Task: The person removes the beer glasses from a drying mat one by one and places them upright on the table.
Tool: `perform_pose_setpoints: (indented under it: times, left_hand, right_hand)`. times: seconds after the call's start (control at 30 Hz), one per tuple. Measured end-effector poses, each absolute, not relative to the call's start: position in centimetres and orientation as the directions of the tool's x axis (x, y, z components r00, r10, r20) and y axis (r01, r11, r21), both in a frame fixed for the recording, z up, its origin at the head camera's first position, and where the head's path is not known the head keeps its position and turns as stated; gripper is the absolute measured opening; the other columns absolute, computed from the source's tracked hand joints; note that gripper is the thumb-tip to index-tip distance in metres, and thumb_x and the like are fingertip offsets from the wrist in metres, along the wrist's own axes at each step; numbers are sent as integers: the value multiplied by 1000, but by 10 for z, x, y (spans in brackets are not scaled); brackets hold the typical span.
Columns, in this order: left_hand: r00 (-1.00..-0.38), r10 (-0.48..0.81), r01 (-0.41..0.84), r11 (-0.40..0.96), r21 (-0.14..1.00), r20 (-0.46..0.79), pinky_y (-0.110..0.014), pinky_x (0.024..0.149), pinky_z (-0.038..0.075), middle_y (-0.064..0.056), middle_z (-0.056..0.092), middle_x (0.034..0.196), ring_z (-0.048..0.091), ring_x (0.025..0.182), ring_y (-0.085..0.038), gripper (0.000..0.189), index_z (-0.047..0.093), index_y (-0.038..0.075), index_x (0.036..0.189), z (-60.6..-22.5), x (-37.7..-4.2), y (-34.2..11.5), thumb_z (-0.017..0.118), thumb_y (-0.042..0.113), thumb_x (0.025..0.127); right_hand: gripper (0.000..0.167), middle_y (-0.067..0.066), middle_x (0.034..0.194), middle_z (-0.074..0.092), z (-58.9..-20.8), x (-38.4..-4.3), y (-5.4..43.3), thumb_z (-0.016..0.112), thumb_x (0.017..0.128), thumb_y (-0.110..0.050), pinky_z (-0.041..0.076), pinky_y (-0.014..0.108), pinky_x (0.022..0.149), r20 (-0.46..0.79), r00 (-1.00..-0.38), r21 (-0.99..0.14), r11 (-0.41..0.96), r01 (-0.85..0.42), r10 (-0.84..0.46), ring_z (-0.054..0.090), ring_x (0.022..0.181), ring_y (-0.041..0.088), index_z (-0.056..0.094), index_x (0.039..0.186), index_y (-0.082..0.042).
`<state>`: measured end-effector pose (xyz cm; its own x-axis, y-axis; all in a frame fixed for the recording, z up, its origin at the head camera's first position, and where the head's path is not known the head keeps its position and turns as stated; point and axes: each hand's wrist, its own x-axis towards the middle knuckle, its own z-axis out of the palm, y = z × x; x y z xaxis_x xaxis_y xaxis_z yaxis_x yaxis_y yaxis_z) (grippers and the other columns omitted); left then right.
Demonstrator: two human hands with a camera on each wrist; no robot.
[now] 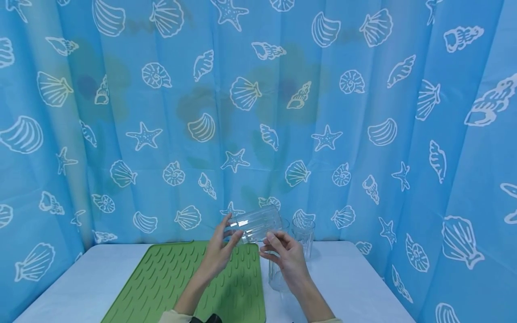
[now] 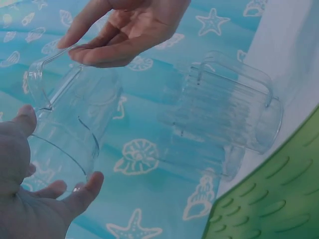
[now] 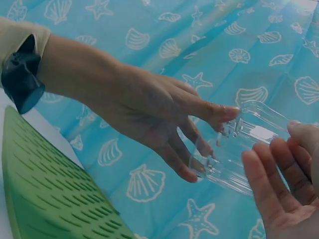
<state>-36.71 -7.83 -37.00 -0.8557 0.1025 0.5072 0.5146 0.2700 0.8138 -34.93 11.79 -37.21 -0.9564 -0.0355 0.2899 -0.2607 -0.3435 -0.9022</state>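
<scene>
A clear glass mug [image 1: 258, 223] is held tilted on its side above the far edge of the green mat. My left hand [image 1: 218, 251] grips one end, thumb and fingers spread around the glass. From the other side, my right hand [image 1: 287, 256] pinches the mug's handle [image 2: 42, 84] between thumb and fingers, as the left wrist view shows. In the right wrist view the mug [image 3: 244, 144] lies between the two hands, and part of its body is hidden by fingers. The glass is see-through, so its far outline is faint.
Two more clear glass mugs, a nearer one [image 1: 276, 280] and a farther one [image 1: 304, 235], stand on the white table [image 1: 347, 287] right of the mat. A ridged green mat [image 1: 161, 278] covers the table's left and middle. A blue shell-patterned curtain [image 1: 258, 112] hangs behind.
</scene>
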Motion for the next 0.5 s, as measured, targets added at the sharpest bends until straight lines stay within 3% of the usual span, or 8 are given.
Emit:
perform_pose_setpoints:
  times: [0.27, 0.5]
  left_hand:
    - [-840, 90, 540, 234, 809, 535, -55, 103, 48, -21, 38, 150, 47, 132, -43, 66, 25, 21, 156, -367, -366, -80, 57, 35, 100]
    - [-832, 74, 549, 242, 800, 549, -52, 102, 50, -18, 41, 146, 51, 129, -37, 65, 26, 21, 156, -365, -367, -81, 56, 37, 100]
  right_hand:
    - [32, 4, 86, 69, -371, -351, 124, 76, 87, -30, 62, 39, 72, 311, -950, -933, -186, -308, 11, 70, 72, 16, 64, 101, -4]
    - [37, 19, 98, 68, -369, -350, 130, 76, 86, -36, 62, 38, 72, 340, -940, -938, -65, -340, 5, 70, 76, 19, 65, 102, -4]
